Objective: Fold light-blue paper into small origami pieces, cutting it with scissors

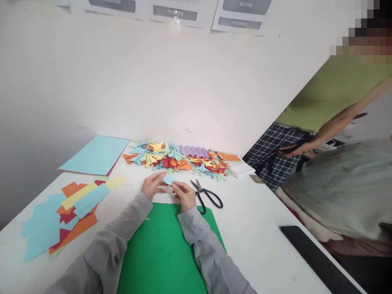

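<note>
Between my two hands is a small piece of light blue paper (169,180), raised over the far end of a green sheet (165,245). My left hand (152,185) pinches its left edge between thumb and finger. On the other side, my right hand (185,195) pinches the lower right edge. Black-handled scissors (203,192) lie to the right of my right hand, their blades slightly apart. Just beyond my hands spreads a pile of folded paper pieces (171,159) in blue, yellow, orange, red and green, with a pleated purple strip (193,151) at its back.
Loose paper scraps (76,208) lie on the table's left, with a stack of light blue sheets (96,155) behind them. At right are a white packet (241,170) and a black strip (312,253). Two other people are beyond the right edge, one in a green shirt (318,98).
</note>
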Action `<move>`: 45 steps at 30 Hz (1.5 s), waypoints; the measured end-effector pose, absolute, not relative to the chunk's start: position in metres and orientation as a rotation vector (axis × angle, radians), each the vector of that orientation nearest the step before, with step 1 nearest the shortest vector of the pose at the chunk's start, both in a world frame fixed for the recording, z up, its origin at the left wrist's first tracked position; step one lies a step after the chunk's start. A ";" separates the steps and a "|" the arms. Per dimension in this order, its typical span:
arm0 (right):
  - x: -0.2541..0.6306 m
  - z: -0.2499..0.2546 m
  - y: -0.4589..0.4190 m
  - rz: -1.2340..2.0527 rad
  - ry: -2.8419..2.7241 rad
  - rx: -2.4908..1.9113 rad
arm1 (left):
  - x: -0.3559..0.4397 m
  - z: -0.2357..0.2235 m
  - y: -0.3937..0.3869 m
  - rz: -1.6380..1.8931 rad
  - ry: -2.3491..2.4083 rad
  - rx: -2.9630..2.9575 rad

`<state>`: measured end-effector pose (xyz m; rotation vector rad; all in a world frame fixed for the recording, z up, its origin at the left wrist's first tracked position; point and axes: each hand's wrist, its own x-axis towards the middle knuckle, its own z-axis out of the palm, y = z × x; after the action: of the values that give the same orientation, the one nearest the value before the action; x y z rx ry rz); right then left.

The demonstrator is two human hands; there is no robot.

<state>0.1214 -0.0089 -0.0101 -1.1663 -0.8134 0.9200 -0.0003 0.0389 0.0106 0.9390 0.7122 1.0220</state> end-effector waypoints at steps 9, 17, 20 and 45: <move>0.120 -0.011 -0.007 0.917 -0.789 -1.120 | 0.004 0.005 0.039 0.921 0.742 1.106; 0.121 -0.009 -0.008 0.918 -0.893 -1.203 | 0.003 0.003 0.036 0.776 0.705 1.146; 0.122 -0.012 -0.008 0.884 -0.944 -1.226 | 0.002 0.002 0.037 0.755 0.707 1.173; 0.124 -0.009 -0.009 0.889 -0.868 -1.234 | 0.000 0.009 0.037 0.837 0.807 1.199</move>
<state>0.1245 -0.0087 -0.0087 -1.2345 -0.8677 0.8889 -0.0004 0.0371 0.0094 1.1988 0.8065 0.8367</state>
